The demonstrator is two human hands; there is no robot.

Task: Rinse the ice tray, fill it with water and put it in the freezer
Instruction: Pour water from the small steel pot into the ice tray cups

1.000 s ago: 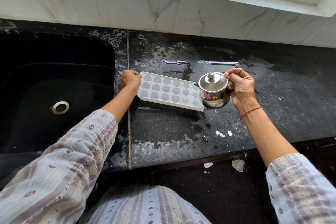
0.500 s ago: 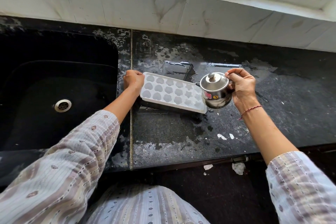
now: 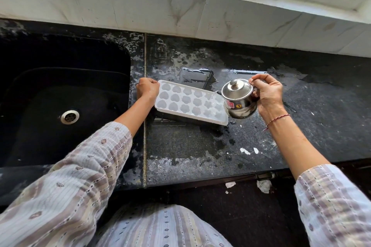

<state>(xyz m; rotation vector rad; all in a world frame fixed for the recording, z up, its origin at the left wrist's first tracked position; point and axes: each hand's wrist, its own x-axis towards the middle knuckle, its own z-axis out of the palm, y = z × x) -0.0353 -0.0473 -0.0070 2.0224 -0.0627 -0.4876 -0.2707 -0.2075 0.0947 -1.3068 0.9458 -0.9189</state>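
Here, a white ice tray with heart and star moulds lies on a wet black counter, just right of a dark sink. The left hand grips its left end, fingers curled. The right hand holds a lidded steel pot, tilted over the tray's right end.

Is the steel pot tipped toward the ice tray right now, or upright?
Tipped. The steel pot, lid on, leans with its spout over the ice tray; a thin stream of water seems to run from it.
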